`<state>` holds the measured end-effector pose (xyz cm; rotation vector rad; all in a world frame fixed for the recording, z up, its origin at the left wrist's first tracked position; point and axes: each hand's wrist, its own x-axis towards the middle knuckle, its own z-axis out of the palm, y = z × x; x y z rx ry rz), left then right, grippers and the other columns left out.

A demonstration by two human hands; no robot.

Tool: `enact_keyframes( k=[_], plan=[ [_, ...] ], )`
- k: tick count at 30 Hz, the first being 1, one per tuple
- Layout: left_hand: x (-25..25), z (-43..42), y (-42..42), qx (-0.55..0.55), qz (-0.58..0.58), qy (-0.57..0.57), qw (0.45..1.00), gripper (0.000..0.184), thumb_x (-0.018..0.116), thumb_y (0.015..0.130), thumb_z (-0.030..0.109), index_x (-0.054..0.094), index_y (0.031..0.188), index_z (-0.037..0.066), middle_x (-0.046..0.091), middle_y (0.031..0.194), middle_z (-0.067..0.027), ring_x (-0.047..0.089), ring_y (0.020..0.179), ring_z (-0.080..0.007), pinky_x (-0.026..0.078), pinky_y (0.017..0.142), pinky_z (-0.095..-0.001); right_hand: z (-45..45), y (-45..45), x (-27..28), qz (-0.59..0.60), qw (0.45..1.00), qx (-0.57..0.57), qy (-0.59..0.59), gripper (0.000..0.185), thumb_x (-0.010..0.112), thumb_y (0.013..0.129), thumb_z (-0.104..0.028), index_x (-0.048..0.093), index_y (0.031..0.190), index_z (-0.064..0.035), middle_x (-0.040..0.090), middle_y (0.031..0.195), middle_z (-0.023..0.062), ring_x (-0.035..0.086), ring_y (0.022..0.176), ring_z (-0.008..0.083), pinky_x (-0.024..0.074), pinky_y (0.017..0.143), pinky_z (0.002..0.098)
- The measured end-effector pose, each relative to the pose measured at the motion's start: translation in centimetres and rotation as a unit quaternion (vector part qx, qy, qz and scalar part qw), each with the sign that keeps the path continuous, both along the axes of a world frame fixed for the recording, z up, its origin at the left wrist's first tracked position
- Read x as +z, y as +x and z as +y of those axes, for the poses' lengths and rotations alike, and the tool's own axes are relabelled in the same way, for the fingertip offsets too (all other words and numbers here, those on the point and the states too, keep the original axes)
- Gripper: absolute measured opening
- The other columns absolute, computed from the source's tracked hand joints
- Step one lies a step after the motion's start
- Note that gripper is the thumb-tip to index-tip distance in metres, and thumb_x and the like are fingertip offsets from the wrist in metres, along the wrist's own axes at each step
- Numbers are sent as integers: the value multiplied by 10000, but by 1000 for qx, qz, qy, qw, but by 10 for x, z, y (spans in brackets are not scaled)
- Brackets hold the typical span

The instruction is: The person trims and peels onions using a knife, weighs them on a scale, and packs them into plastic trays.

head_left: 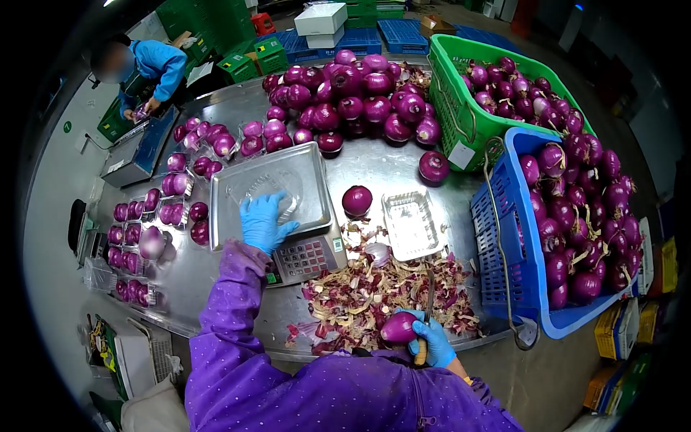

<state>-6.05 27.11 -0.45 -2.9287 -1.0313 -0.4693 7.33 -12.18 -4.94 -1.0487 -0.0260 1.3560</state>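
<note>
My left hand [265, 222], in a blue glove, reaches over the steel pan [241, 176] of a digital scale [308, 258]. Its fingers are spread at a clear plastic tray [291, 206] lying on the pan; whether they pinch its edge I cannot tell. Close to my body, my right hand [434, 343], also gloved, is closed around a red onion [399, 327] and a knife [430, 291] with a wooden handle, blade pointing away from me. Below them spreads a heap of onion skins and trimmings [374, 295]. Another clear tray [411, 225] and a single onion [357, 201] sit right of the scale.
A pile of red onions [360, 90] covers the table's far side. Onions fill a green crate [450, 108] and a blue crate [497, 237] at right. Packed onion trays [132, 235] line the left. A person in a blue jacket [160, 65] handles onions at far left.
</note>
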Motion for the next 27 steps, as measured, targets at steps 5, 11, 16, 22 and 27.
enact_keyframes(
  k=[5, 11, 16, 22, 27],
  plan=[
    [11, -42, 84, -178, -15, -89, 980, 725, 778, 660, 429, 505, 1270, 149, 545, 1234, -108, 495, 1158, -279, 302, 1018, -450, -2, 2, -4, 20, 1000, -16, 11, 480, 674, 856, -242, 536, 1238, 13, 622, 760, 10, 520, 497, 73, 423, 439, 203],
    [-50, -44, 189, -90, 272, -141, 948, 618, 722, 710, 214, 501, 1286, 171, 507, 1231, -120, 497, 1169, -310, 433, 945, -447, -11, 7, -3, 4, 997, -66, 28, 453, 653, 869, -198, 527, 1234, 39, 618, 737, 30, 526, 494, 87, 429, 435, 217],
    [-75, -15, 206, -91, 271, -176, 942, 577, 722, 676, 200, 561, 1230, 190, 504, 1207, -154, 551, 1083, -363, 478, 901, -459, -19, 10, -6, 16, 994, -110, 20, 477, 659, 856, -176, 501, 1244, 52, 631, 757, 55, 535, 487, 100, 455, 434, 224],
    [19, -34, 159, -130, -16, -223, 966, 698, 769, 615, 207, 523, 1268, 198, 500, 1181, -142, 553, 1069, -326, 468, 933, -413, 8, 24, 11, -13, 999, -53, 7, 488, 678, 833, -172, 510, 1243, 33, 634, 829, 46, 537, 497, 84, 465, 441, 207],
    [56, 19, 68, -75, -260, -222, 937, 702, 794, 606, 222, 513, 1247, 171, 488, 1139, -137, 542, 1064, -314, 456, 945, -386, 37, 30, 23, -57, 998, 11, 24, 499, 679, 838, -204, 513, 1255, 16, 614, 799, 22, 517, 499, 75, 440, 445, 203]
  ],
)
